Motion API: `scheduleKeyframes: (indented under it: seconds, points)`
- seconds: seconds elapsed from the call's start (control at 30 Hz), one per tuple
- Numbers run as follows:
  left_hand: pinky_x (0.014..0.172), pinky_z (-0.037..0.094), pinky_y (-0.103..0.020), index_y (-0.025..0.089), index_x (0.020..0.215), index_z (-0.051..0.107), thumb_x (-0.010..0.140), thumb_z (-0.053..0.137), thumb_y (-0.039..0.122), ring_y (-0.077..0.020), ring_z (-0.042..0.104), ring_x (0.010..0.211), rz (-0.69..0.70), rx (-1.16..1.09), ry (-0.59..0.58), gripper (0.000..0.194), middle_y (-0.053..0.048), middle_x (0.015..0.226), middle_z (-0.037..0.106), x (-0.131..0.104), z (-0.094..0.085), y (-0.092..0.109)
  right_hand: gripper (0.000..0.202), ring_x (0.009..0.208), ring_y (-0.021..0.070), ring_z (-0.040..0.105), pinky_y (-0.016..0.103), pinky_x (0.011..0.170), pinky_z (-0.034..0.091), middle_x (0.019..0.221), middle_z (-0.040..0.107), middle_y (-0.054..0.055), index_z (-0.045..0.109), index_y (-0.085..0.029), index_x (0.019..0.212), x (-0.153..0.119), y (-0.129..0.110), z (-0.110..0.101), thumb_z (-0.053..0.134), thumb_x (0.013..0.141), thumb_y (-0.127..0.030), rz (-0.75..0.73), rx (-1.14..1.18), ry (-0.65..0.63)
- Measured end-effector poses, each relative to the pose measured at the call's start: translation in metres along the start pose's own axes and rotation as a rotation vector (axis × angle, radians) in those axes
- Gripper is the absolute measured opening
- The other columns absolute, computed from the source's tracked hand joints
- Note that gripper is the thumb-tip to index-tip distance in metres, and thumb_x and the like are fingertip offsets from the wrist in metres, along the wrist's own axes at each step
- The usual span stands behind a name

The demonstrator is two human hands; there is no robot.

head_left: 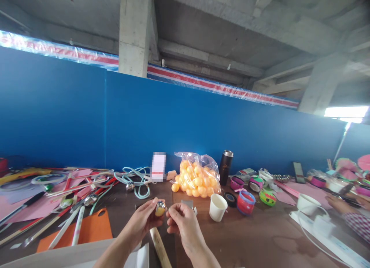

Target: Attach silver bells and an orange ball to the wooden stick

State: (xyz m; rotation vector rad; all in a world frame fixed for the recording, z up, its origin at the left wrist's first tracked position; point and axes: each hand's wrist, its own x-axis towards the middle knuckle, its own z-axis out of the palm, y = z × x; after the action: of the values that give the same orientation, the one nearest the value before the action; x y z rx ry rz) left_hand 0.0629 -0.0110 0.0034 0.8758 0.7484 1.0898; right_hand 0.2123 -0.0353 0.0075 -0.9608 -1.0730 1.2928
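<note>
A shiny silver ball with a yellowish patch (160, 208) is pinched in my left hand (146, 217), near the middle of the view above the table. Just to the right, my right hand (182, 221) has its thumb and fingers pressed together close beside the ball; whatever they hold, if anything, is too small to make out. Below the hands lies a wooden stick (159, 246). Behind them a clear plastic bag of orange balls (198, 179) rests on the table, and a white paper cup (217, 207) stands to the right of my right hand.
A black bottle (226, 167) stands by the blue partition (173, 121). Colored tape rolls (245, 201) lie right of the cup. Sticks, paper and an orange sheet (95, 226) cover the left. At right are a power strip (332, 237) and another person's hand (337, 203).
</note>
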Motion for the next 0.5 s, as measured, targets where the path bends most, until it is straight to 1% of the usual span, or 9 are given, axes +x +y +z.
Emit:
scheduleKeyframes:
  seconds: [0.17,0.33,0.5]
  points:
    - [0.064,0.049,-0.026,0.013,0.107,0.058,0.075,0.058,0.043,-0.0135,0.061,0.065,0.008,0.0,-0.023,0.043,-0.008,0.081,0.066,-0.0008,0.001,-0.0001,0.031,0.055,0.0091,0.054,0.017,0.041,0.046,0.076,0.064,0.005,0.06,-0.012,0.083,-0.0014,0.0001,-0.0003,0.068,0.07,-0.04,-0.002,0.011,-0.045]
    - [0.072,0.049,-0.032,0.013,0.109,0.057,0.077,0.056,0.041,-0.0158,0.062,0.067,0.043,-0.021,-0.113,0.043,-0.005,0.075,0.064,-0.004,0.0061,0.0023,0.034,0.052,0.0073,0.053,0.015,0.04,0.043,0.079,0.065,0.007,0.062,-0.012,0.088,-0.0026,0.0015,0.0014,0.066,0.071,-0.041,0.015,0.024,-0.088]
    - [0.076,0.048,-0.035,0.012,0.105,0.06,0.074,0.06,0.04,-0.0156,0.061,0.065,0.033,-0.027,-0.11,0.042,-0.004,0.07,0.062,-0.0065,0.0094,0.0046,0.031,0.053,0.0079,0.055,0.015,0.041,0.043,0.08,0.066,0.007,0.06,-0.012,0.088,-0.0031,0.0048,0.0029,0.066,0.072,-0.038,0.019,0.053,-0.101]
